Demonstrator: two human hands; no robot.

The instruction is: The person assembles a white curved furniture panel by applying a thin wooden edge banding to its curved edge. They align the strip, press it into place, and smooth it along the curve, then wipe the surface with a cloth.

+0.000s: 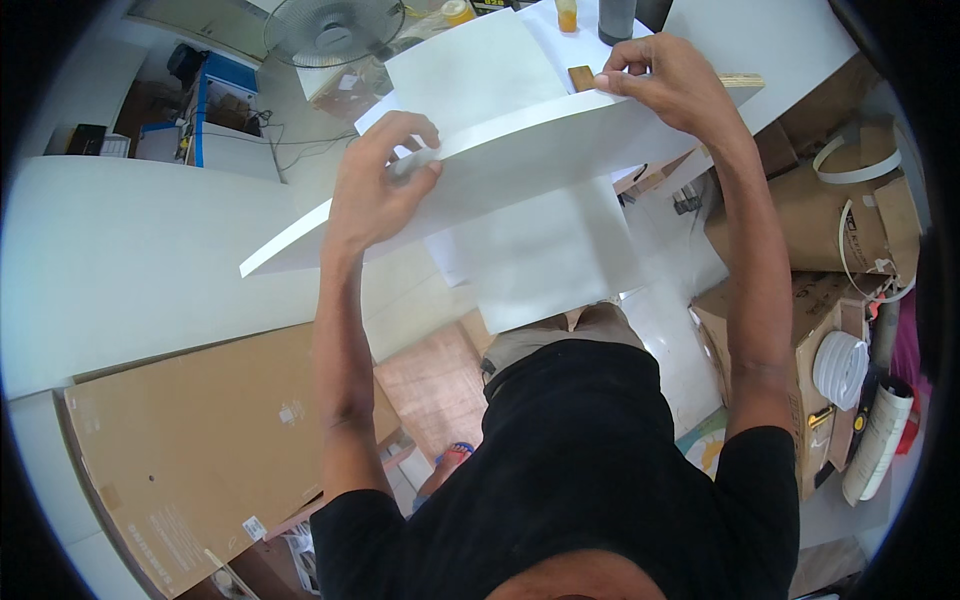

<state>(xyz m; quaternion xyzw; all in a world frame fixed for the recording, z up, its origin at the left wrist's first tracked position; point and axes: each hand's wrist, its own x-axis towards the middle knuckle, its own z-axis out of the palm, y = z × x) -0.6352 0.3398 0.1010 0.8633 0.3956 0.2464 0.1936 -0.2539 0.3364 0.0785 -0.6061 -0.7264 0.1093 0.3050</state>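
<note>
A long white board stands tilted on its long side across the white table, its narrow white edge facing up. Toward the right end of that edge a bare, layered wood tone shows. My left hand is closed over the upper edge, thumb on the near face and fingers curled across to the far side. Farther right, my right hand pinches the same edge, its thumb and fingertips close together. Just left of those fingertips lies a small brown block. White sheeting lies beyond the board, and another white sheet hangs nearer me.
A fan stands at the back left. A small bottle with amber contents and a dark grey cylinder stand behind the board. Cardboard boxes and a white coil are at right; a large flat carton leans at lower left.
</note>
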